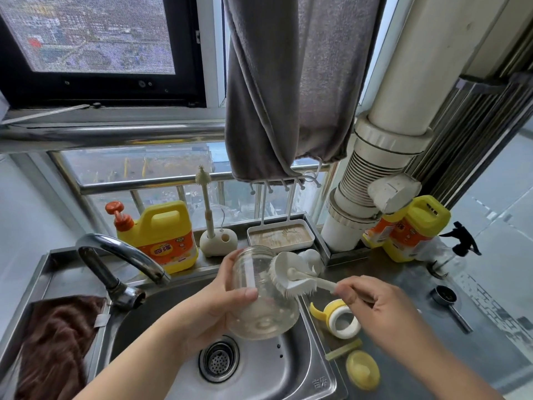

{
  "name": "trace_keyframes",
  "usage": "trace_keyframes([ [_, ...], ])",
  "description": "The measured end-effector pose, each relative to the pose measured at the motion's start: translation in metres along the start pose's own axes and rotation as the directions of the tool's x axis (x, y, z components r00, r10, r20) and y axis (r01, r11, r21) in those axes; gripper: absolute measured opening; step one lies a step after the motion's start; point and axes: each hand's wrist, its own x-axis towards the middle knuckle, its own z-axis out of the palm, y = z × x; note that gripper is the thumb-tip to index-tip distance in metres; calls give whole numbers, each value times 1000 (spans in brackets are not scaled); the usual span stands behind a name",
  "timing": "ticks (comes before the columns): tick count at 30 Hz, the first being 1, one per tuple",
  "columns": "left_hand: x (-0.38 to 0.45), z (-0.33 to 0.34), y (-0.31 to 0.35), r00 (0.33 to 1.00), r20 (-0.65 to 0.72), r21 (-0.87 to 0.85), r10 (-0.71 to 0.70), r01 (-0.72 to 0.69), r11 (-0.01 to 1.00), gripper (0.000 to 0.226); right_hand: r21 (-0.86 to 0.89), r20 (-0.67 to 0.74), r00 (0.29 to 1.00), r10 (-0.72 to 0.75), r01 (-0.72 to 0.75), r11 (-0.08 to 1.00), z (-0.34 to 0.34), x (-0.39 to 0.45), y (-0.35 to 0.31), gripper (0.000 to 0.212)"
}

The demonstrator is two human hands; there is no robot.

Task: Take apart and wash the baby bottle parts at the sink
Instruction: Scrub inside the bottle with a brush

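Observation:
My left hand grips the clear bottle body tilted over the steel sink, its mouth toward the window. My right hand pinches the white handle of a bottle brush whose bristled head lies against the outside of the bottle near its neck. On the counter right of the sink lie the yellow-and-white bottle collar with handles, a yellow cap and a pale green strip.
A curved tap stands left of the bottle, with a brown cloth on the sink's left rim. Behind are a yellow detergent jug, a brush stand and a drying tray. A second yellow jug, spray bottle and scoop sit right.

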Motion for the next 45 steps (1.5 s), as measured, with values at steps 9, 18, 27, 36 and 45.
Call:
trace_keyframes([
  [9, -5, -5, -1, 999, 32, 144, 28, -32, 989, 106, 22, 11, 1000, 24, -24, 999, -1, -1, -7, 40],
  [18, -3, -13, -3, 994, 4, 307, 109, -105, 946, 107, 36, -17, 1000, 11, -10, 999, -2, -1, -13, 38],
  [27, 11, -31, -18, 997, -73, -13, 13, -14, 1000, 91, -418, -97, 944, -314, 248, 874, 2, 0, 4, 49],
  [36, 11, -42, -22, 990, -134, 46, -35, 41, 998, 89, -436, -71, 934, -350, 286, 853, 15, 9, 5, 46],
  [45, 3, -44, -23, 973, -230, 108, -22, 48, 993, 84, -474, -21, 919, -393, 337, 814, 32, 12, -3, 47],
])
